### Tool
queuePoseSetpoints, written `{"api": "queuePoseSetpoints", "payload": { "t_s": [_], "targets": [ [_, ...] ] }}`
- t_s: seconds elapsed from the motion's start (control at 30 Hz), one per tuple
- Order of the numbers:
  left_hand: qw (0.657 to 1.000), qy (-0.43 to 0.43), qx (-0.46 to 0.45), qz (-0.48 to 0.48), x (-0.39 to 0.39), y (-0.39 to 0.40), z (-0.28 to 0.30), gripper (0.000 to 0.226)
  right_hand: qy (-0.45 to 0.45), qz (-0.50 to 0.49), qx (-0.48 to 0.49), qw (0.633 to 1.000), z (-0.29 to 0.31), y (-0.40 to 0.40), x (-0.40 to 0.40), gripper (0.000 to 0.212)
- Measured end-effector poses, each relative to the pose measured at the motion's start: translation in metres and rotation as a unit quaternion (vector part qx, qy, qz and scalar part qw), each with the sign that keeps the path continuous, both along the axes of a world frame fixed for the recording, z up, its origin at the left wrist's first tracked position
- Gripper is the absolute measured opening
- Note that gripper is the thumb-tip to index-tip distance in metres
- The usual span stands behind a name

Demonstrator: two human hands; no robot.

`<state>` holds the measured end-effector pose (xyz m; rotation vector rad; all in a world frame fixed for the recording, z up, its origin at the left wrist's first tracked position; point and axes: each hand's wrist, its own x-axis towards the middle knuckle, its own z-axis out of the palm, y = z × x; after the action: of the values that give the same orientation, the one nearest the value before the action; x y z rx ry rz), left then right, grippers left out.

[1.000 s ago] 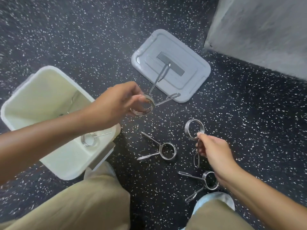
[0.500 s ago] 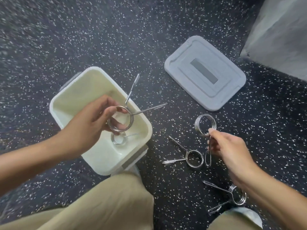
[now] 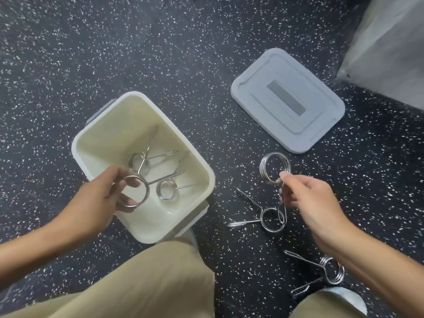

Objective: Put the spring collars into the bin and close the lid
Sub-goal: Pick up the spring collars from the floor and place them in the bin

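Observation:
A cream plastic bin (image 3: pixel 96 131) stands open on the speckled floor. My left hand (image 3: pixel 103 198) holds a steel spring collar (image 3: pixel 144 187) by its ring, inside the bin's near-left side. Two more collars (image 3: pixel 166 189) lie on the bin's bottom. My right hand (image 3: pixel 307 198) pinches another spring collar (image 3: pixel 274 168) by its handles, ring upward, above the floor right of the bin. Beneath it a loose collar (image 3: pixel 268 222) lies on the floor, and one more collar (image 3: pixel 330 270) sits by my right forearm. The grey lid (image 3: pixel 286 99) lies flat at the upper right.
My knees in tan trousers (image 3: pixel 149 283) fill the bottom of the view, close to the bin's near corner. A grey slab or wall base (image 3: pixel 390 47) rises at the top right, beyond the lid. The dark speckled floor (image 3: pixel 160 53) stretches beyond the bin.
My left hand carried its collar from beside the lid, over the rim, and lowered it into the bin. My right hand kept hold of its collar, lifted off the floor.

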<state>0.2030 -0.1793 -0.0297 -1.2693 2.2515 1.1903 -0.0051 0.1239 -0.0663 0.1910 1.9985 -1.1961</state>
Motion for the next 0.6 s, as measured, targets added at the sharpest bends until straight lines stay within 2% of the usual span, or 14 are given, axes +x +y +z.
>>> {"api": "queuePoseSetpoints", "payload": {
  "t_s": [0.13, 0.27, 0.37, 0.4, 0.5, 0.6],
  "targets": [
    [0.998, -0.063, 0.025, -0.015, -0.019, 0.010, -0.026, 0.021, 0.004, 0.006, 0.000, 1.000, 0.000, -0.007, 0.000, 0.050],
    [0.983, -0.129, 0.001, -0.130, -0.029, 0.009, -0.050, 0.016, 0.007, 0.009, 0.002, 1.000, 0.003, -0.010, 0.003, 0.050],
    [0.976, -0.154, 0.014, -0.153, -0.037, 0.007, -0.067, 0.011, 0.004, 0.014, 0.003, 1.000, 0.002, -0.011, 0.004, 0.048],
    [0.970, -0.166, 0.007, -0.176, -0.039, 0.005, -0.072, 0.012, 0.002, 0.014, 0.003, 1.000, 0.002, -0.012, 0.004, 0.047],
    [0.939, -0.193, -0.054, -0.281, -0.040, 0.001, -0.084, 0.035, -0.004, 0.019, 0.001, 1.000, 0.003, -0.015, 0.006, 0.044],
    [0.908, -0.194, -0.113, -0.353, -0.039, 0.003, -0.087, 0.028, 0.003, 0.023, 0.008, 1.000, 0.003, -0.021, 0.006, 0.043]
  ]
}}
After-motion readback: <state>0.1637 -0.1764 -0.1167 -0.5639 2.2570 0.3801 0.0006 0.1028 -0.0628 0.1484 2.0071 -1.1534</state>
